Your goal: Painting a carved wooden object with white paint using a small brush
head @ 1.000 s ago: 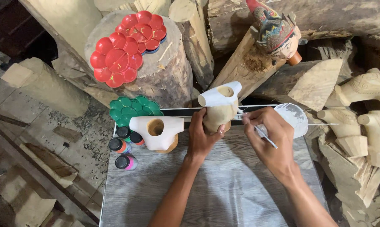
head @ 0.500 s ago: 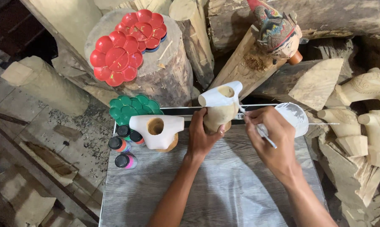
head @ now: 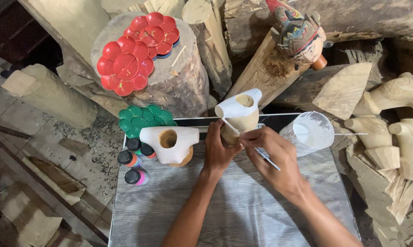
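Left hand [head: 220, 148] is wrapped around the lower, bare part of a carved wooden piece [head: 238, 116], fingers closed on it, holding it upright over the far edge of the grey wood-grain table [head: 224, 215]; the top of the piece is already coated white, the bottom is plain wood. Right hand [head: 272, 158] is pinched shut on a thin paintbrush [head: 266, 158], thumb and fingertips right up against the side of the carving, brush handle poking out toward the wrist; can't really see the bristle tip, it's tucked behind the fingers.

Just left of the held piece sits a second carved piece [head: 169, 142] with a round hole, also white on top, standing on the table; next to that a few small paint bottles [head: 134, 161] with dark caps, and a green flower-shaped palette [head: 144, 120] at the back corner. On the right, a clear cup of white paint [head: 307, 132] with a stick across it; behind everything, two red palettes [head: 138, 50] on a log stump [head: 179, 87], a painted wooden figure [head: 298, 32] leaning on logs, and unpainted carvings [head: 394, 123] stacked on the right.
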